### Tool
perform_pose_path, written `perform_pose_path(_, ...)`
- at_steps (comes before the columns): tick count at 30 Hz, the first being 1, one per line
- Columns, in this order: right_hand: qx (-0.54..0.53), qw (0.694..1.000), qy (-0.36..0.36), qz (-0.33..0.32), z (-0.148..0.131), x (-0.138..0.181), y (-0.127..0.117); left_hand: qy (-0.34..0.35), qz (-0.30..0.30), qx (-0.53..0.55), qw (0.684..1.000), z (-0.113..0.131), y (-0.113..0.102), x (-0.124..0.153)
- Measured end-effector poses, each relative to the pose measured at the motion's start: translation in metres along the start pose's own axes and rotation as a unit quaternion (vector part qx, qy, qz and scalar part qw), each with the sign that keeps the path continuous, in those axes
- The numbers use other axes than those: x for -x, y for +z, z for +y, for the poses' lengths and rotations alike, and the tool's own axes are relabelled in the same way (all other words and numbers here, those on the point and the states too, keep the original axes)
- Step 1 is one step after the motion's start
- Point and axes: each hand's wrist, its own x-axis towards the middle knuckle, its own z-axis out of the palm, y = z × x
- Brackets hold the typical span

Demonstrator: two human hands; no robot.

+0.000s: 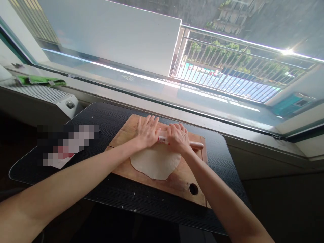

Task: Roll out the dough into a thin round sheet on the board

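A flat round sheet of pale dough [155, 163] lies on a wooden cutting board [182, 184] that has a round hole near its right front corner. A wooden rolling pin [194, 145] lies across the far edge of the dough. My left hand [147, 132] presses flat on the pin with its fingers stretched out. My right hand [178, 136] rests on top of the pin beside it, fingers bent over it. Only the pin's right end and a short bit between my hands show.
The board sits on a dark ribbed table [106, 118] under a wide window [177, 67]. A blurred-out item [65, 145] lies on the table's left part. A white radiator [45, 92] with a green packet [40, 80] on it stands to the left.
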Motion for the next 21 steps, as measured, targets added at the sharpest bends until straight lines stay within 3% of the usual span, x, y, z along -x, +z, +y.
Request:
perform_pose_path(3,0.006,1.000,-0.018,0.018,0.002,0.005,0.001,0.003,0.008,-0.005,1.000,0.001,0.003,0.003)
perform_pose_path(6,-0.012,0.999,0.040,0.014,0.003,-0.028,-0.001,-0.070,-0.016,0.004,0.997,0.001,-0.001,-0.028)
perform_pose_path(9,-0.024,0.995,0.091,-0.011,0.003,-0.050,-0.004,-0.090,-0.043,0.008,0.995,0.002,-0.007,-0.045)
perform_pose_path(12,-0.022,0.998,0.047,-0.024,0.005,-0.030,-0.004,-0.066,-0.063,0.006,0.996,0.002,-0.007,-0.026)
perform_pose_path(16,0.006,0.999,-0.029,-0.018,0.007,-0.002,-0.003,-0.036,-0.046,0.001,0.998,0.003,-0.002,-0.004)
perform_pose_path(21,-0.015,0.997,0.078,-0.010,0.005,-0.052,-0.005,-0.087,-0.048,0.004,0.995,-0.001,-0.004,-0.053)
